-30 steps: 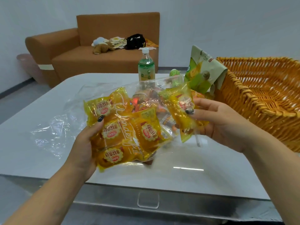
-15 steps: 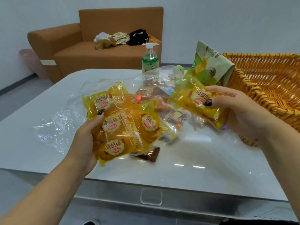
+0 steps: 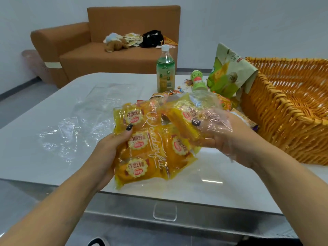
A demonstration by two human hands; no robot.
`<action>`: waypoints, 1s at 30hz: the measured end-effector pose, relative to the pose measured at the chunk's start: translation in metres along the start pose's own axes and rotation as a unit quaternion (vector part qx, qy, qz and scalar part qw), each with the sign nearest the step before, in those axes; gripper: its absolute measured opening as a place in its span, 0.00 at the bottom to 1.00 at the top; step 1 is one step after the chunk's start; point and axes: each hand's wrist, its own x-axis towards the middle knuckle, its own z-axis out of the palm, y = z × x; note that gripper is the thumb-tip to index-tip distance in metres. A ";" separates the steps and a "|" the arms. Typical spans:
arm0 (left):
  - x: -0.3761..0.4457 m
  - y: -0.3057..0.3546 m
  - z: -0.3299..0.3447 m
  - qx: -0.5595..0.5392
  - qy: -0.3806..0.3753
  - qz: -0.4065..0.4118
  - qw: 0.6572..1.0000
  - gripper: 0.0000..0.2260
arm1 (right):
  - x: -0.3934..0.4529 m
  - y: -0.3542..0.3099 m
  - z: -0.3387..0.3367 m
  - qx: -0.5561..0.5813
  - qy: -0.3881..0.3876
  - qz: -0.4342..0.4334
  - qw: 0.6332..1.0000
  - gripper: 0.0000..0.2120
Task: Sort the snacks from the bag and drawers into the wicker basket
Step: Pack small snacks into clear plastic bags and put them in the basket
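The left hand gripped a clear bag holding four yellow packets above the tabletop's near edge. The right hand, inside the bag, pinched a fifth packet. One wicker basket sat at the right edge, two bottles behind.

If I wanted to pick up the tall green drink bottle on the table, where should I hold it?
Probably round the middle of the green bottle, coming from the left side. It stands upright with a straight, round body, and its left side is open table, while a smaller bottle and snacks crowd its right and front.
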 end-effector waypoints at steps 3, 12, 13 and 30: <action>0.002 -0.001 0.001 0.008 -0.003 0.005 1.000 0.23 | -0.004 -0.004 0.000 0.001 -0.066 0.000 0.998 0.21; -0.002 -0.012 0.007 0.005 -0.058 0.009 0.998 0.20 | -0.002 0.000 0.017 -0.168 0.075 -0.006 0.983 0.15; -0.003 -0.014 0.008 0.005 -0.059 0.006 0.998 0.20 | -0.002 -0.001 0.021 -0.173 0.091 -0.005 0.981 0.16; 0.002 -0.005 0.042 -0.239 -0.028 -0.029 0.970 0.15 | -0.011 -0.048 -0.005 0.157 0.175 -0.102 0.967 0.22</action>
